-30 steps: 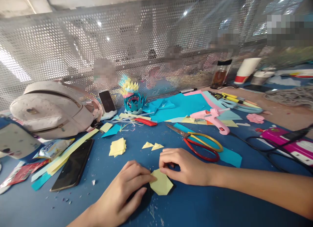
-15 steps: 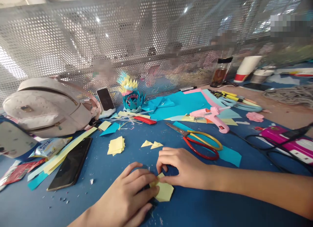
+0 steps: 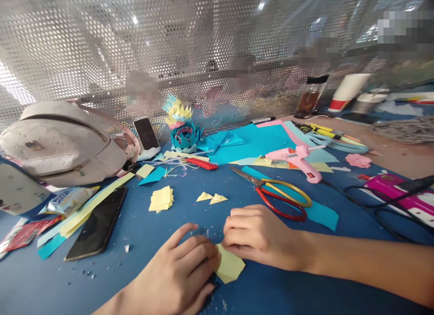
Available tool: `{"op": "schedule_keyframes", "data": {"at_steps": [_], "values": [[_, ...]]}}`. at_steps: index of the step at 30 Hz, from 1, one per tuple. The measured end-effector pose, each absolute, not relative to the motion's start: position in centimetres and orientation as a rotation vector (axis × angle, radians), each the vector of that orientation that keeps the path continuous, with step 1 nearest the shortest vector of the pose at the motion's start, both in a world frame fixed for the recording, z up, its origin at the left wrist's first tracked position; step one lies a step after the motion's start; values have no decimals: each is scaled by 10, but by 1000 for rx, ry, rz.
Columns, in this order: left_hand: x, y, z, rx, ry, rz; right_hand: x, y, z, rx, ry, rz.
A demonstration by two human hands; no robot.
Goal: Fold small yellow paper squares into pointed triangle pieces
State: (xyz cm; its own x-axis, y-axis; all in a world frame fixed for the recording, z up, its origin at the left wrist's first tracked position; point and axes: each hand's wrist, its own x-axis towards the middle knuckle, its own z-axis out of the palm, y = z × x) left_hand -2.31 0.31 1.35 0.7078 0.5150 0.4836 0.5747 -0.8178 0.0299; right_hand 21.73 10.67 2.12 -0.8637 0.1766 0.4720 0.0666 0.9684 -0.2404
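A small yellow piece of paper (image 3: 231, 264) with cut or folded corners lies on the blue table between my hands. My left hand (image 3: 185, 269) grips its left edge, the index finger lifted away from the others. At its upper edge, the curled fingers of my right hand (image 3: 256, 233) press on the paper; their tips are partly hidden. Just beyond my hands lie two folded yellow paper triangles (image 3: 212, 197). A stack of yellow paper squares (image 3: 162, 198) sits farther left. Scissors (image 3: 271, 188) with red and yellow handles rest beyond my right hand.
A pink glue gun (image 3: 298, 159) lies at the right, its cord running to a magenta power strip (image 3: 393, 193). A red cutter (image 3: 202, 164), blue sheets (image 3: 254, 143) and a folded-paper model (image 3: 183, 129) stand behind. At left are a phone (image 3: 98, 224) and backpack (image 3: 64, 145).
My right hand has shifted slightly right, and its fingers have curled in closer over the paper. More of the yellow paper's left part shows beside my left fingers. The view has moved slightly.
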Motion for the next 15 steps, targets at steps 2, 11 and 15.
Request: {"op": "schedule_keyframes", "data": {"at_steps": [2, 11, 15], "values": [[-23, 3, 15, -2765, -903, -715, 218, 107, 22, -150, -2633, 234], [-21, 2, 14, -2753, -901, -696, 221, 114, 30, -50, -2746, 128], [-23, 1, 17, -2761, -889, -695, 221, 116, 31, -29, -2755, 126]]}}
